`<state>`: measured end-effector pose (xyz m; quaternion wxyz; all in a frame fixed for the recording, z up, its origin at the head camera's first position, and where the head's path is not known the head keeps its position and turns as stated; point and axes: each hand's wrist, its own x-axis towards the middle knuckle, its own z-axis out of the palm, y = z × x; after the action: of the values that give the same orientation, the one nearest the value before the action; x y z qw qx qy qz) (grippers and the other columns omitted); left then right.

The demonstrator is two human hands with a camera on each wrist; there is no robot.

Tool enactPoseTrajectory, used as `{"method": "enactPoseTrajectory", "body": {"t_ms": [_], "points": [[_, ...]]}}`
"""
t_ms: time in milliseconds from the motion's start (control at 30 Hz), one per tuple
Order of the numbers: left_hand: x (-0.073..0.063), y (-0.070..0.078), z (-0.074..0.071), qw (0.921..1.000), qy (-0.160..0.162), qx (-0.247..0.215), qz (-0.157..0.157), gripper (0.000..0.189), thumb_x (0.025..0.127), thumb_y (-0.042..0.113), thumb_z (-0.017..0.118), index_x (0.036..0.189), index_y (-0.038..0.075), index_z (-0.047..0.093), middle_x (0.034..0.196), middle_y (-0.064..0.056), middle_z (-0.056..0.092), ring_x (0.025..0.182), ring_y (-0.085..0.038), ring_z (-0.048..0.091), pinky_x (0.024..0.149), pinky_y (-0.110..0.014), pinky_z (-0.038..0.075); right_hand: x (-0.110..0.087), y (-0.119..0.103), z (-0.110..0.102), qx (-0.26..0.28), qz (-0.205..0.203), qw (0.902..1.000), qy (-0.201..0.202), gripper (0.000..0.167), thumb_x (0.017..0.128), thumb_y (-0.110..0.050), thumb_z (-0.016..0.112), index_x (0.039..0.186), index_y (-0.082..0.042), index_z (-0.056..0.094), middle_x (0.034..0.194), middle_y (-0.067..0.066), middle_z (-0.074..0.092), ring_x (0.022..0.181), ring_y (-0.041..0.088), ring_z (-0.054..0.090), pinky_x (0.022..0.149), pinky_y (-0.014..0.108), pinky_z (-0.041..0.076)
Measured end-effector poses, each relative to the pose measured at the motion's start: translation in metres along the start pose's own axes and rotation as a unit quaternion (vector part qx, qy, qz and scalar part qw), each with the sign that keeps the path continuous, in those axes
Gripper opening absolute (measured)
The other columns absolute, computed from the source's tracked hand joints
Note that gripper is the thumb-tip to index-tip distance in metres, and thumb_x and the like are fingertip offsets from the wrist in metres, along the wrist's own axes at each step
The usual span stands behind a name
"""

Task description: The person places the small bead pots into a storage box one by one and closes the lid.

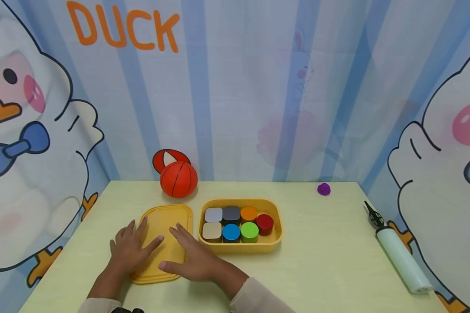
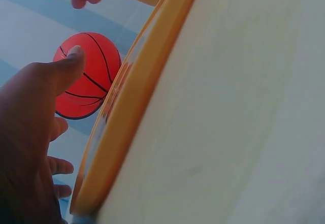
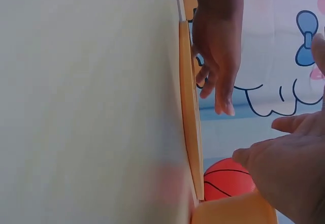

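A flat yellow lid [image 1: 165, 219] with rounded corners lies on the table, left of a yellow box. My left hand [image 1: 128, 250] is over the lid's left edge, fingers spread and thumb pointing inward. Over its right side is my right hand [image 1: 197, 261], with the thumb apart from the straight fingers. Neither hand grips anything. Both wrist views show the lid edge-on, with the left thumb [image 2: 66, 69] near its rim and the right hand [image 3: 284, 163] close by. Inside the yellow box [image 1: 240, 248] stand several round-topped pots [image 1: 231, 232] in different colours.
A red ball [image 1: 179, 179] with black lines sits at the back left, a red and white piece [image 1: 171, 155] behind it. A small purple object [image 1: 323, 189] is at the back right. Along the right edge lies a pale cylinder [image 1: 403, 261] with a black tip. Printed curtains surround the table.
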<state>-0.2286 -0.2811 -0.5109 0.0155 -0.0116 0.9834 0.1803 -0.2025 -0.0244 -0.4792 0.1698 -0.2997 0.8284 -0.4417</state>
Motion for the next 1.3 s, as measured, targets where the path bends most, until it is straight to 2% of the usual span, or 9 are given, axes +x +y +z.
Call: {"method": "enactPoseTrajectory", "body": {"t_ms": [133,267,367,533,767,967,1300], "points": [[0.0,-0.003,0.005,0.9999,0.002,0.01,0.003,0.103,0.104,0.076,0.048,0.173,0.003,0.023,0.172,-0.043,0.02,0.154,-0.072,0.023,0.118,-0.093,0.014,0.001,0.003,0.006,-0.015,0.02,0.9992,-0.032,0.101,0.097,-0.085,0.053,0.176,-0.032,0.02,0.187,0.001,0.007,0.172,0.031,0.021,0.131,0.065,0.033],[-0.001,-0.007,0.008,0.9998,0.012,0.009,0.012,0.101,0.105,0.074,0.05,0.172,0.003,0.026,0.172,-0.044,0.021,0.152,-0.074,0.024,0.118,-0.094,0.014,0.003,0.007,0.013,-0.025,0.033,0.9983,-0.041,0.102,0.098,-0.083,0.054,0.177,-0.029,0.018,0.187,0.004,0.0,0.174,0.031,0.011,0.132,0.064,0.032],[-0.001,-0.009,0.01,0.9995,0.022,0.005,0.021,0.1,0.105,0.073,0.05,0.171,0.002,0.028,0.17,-0.045,0.023,0.15,-0.074,0.026,0.117,-0.094,0.013,0.005,0.009,0.017,-0.033,0.039,0.9981,-0.033,0.1,0.099,-0.077,0.059,0.177,-0.029,0.02,0.187,0.005,-0.004,0.174,0.033,0.003,0.133,0.067,0.029],[-0.004,-0.01,0.014,0.9987,0.037,-0.005,0.035,0.096,0.106,0.071,0.052,0.17,0.002,0.033,0.168,-0.045,0.029,0.148,-0.074,0.028,0.115,-0.095,0.014,0.008,0.012,0.026,-0.035,0.055,0.9979,-0.005,0.095,0.101,-0.063,0.068,0.175,-0.021,0.026,0.186,0.014,-0.003,0.173,0.041,-0.003,0.134,0.07,0.021],[-0.008,-0.01,0.017,0.9974,0.052,-0.017,0.048,0.092,0.106,0.068,0.055,0.168,0.003,0.038,0.166,-0.044,0.033,0.148,-0.074,0.029,0.113,-0.095,0.012,0.01,0.012,0.033,-0.037,0.091,0.9943,0.042,0.096,0.098,-0.063,0.07,0.173,-0.016,0.033,0.185,0.018,0.003,0.173,0.043,0.002,0.135,0.067,0.023],[-0.008,-0.006,0.02,0.9976,0.047,-0.02,0.046,0.091,0.105,0.069,0.055,0.167,0.004,0.042,0.168,-0.042,0.032,0.149,-0.074,0.026,0.115,-0.095,0.009,0.011,0.011,0.035,-0.056,0.096,0.9928,0.045,0.1,0.094,-0.058,0.08,0.173,-0.017,0.034,0.185,0.017,0.008,0.172,0.044,0.005,0.136,0.066,0.019],[-0.009,-0.004,0.024,0.9981,0.042,-0.04,0.022,0.096,0.1,0.072,0.061,0.166,0.006,0.044,0.17,-0.041,0.029,0.152,-0.073,0.021,0.117,-0.094,0.006,0.012,0.01,0.036,-0.06,0.076,0.9944,0.041,0.101,0.09,-0.051,0.088,0.172,-0.022,0.035,0.185,0.013,0.015,0.171,0.05,0.005,0.135,0.071,0.017]]}}
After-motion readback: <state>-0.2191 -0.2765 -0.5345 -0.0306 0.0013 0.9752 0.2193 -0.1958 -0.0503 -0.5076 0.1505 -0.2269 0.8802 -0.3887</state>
